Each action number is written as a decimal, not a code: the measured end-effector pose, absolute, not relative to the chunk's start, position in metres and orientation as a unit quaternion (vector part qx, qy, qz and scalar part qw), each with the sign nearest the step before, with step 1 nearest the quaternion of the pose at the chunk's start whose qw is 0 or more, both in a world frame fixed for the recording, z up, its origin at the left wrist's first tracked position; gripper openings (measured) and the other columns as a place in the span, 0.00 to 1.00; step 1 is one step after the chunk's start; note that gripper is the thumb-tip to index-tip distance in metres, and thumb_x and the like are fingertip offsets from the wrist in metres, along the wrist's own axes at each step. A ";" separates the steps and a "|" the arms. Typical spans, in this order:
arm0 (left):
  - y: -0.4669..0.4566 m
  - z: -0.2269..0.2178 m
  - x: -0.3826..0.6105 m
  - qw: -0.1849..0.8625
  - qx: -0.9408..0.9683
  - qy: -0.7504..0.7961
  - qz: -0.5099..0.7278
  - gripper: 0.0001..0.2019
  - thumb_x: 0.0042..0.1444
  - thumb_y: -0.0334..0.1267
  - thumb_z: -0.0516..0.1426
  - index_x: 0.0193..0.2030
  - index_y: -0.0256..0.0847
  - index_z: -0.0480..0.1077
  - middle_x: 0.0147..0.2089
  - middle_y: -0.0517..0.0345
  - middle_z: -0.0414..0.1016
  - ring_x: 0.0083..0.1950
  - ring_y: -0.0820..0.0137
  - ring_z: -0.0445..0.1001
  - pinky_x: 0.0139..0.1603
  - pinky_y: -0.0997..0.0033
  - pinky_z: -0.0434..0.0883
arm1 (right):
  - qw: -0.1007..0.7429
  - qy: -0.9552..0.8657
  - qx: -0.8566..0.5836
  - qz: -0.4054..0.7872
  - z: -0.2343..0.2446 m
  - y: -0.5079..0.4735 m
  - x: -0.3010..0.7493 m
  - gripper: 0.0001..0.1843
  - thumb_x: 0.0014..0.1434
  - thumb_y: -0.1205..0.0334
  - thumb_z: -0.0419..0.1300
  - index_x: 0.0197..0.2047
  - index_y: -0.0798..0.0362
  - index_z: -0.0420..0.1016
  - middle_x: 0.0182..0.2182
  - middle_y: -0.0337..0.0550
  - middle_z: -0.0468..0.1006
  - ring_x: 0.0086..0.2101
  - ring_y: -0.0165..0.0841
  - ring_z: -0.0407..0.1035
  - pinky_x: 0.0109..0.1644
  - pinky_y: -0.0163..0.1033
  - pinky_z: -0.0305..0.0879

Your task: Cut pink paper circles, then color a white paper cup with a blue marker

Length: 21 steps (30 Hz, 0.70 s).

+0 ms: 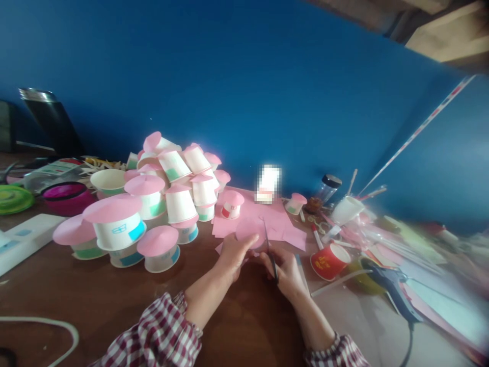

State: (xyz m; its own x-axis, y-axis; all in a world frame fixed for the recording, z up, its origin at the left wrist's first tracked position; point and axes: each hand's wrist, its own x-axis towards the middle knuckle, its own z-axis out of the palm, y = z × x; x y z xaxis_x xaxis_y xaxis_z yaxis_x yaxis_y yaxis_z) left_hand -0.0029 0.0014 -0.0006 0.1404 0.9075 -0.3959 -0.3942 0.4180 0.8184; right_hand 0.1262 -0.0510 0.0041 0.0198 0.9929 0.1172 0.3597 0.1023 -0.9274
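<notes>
My left hand [237, 255] is closed on a round pink paper disc [250, 229], thumb on top, low over the middle of the table. Just right of it, my right hand [284, 270] grips scissors [272, 260] with dark handles, their blades pointing away from me along the disc's right edge. Whether the blades touch the paper I cannot tell. Behind both hands lie pink paper sheets [277, 219], some with cut edges. A small paper cup with a pink cone top and red print [232, 205] stands on the sheets.
To the left rises a pile of white paper cups [179, 204] with pink tops. A red paper cup [330, 261], a glue gun [393, 288] with its cord and a lidded jar [326, 191] are on the right. A white power strip [28, 239] lies far left.
</notes>
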 end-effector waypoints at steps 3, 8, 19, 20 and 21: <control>0.001 -0.002 -0.003 0.703 0.276 0.458 0.469 0.21 0.39 0.43 0.66 0.38 0.33 0.69 0.27 0.55 0.73 0.23 0.74 0.70 0.28 0.72 0.71 | 0.436 -0.599 -0.566 0.360 0.004 -0.051 0.126 0.14 0.53 0.53 0.62 0.27 0.57 0.72 0.15 0.33 0.63 0.17 0.24 0.56 0.20 0.30 0.51; -0.002 0.006 -0.003 0.701 0.273 0.459 0.473 0.21 0.39 0.42 0.66 0.39 0.33 0.70 0.28 0.53 0.74 0.23 0.73 0.70 0.28 0.72 0.71 | 0.440 -0.600 -0.556 0.371 0.000 -0.049 0.128 0.15 0.54 0.53 0.61 0.30 0.58 0.73 0.15 0.33 0.63 0.17 0.24 0.56 0.20 0.30 0.50; -0.002 0.003 -0.003 0.698 0.292 0.452 0.472 0.19 0.40 0.40 0.66 0.38 0.32 0.72 0.32 0.49 0.76 0.27 0.71 0.73 0.29 0.72 0.71 | 0.454 -0.590 -0.545 0.385 -0.004 -0.048 0.129 0.13 0.53 0.55 0.63 0.32 0.58 0.73 0.17 0.34 0.65 0.18 0.24 0.58 0.21 0.30 0.52; -0.002 0.002 -0.003 0.699 0.293 0.449 0.473 0.19 0.40 0.40 0.66 0.38 0.32 0.72 0.32 0.49 0.76 0.27 0.71 0.73 0.29 0.72 0.71 | 0.454 -0.591 -0.546 0.384 -0.004 -0.048 0.129 0.13 0.53 0.55 0.63 0.32 0.58 0.73 0.17 0.34 0.65 0.18 0.25 0.58 0.21 0.30 0.52; -0.002 0.003 -0.004 0.700 0.293 0.448 0.473 0.19 0.40 0.40 0.66 0.37 0.32 0.72 0.32 0.49 0.76 0.27 0.71 0.73 0.29 0.72 0.71 | 0.452 -0.592 -0.547 0.382 -0.004 -0.048 0.129 0.13 0.53 0.55 0.63 0.32 0.58 0.73 0.17 0.34 0.65 0.18 0.25 0.58 0.21 0.30 0.52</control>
